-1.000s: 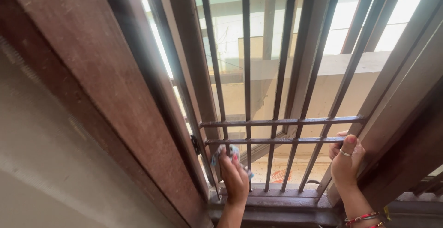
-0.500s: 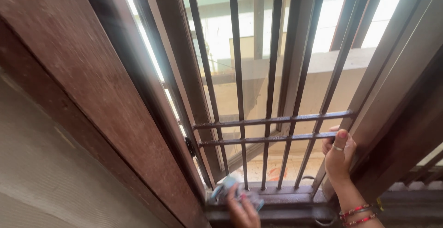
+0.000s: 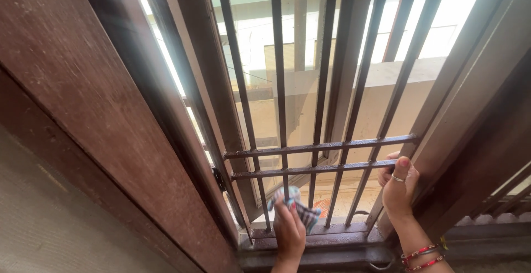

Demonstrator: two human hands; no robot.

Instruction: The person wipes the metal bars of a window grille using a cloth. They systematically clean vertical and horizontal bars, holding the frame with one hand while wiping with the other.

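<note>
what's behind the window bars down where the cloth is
Behind the window bars, past the cloth in the left hand, pale floor with a red patch; the cloth covers some.

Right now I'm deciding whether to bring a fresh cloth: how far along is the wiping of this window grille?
Done: nothing I can confirm; the bars show no clear clean and dirty parts. In hand: the left hand presses a cloth against the lower bars, just above the sill, while the right hand grips the grille's right edge. Left: apparently the tall upper bars, out of the cloth's present reach.
</note>
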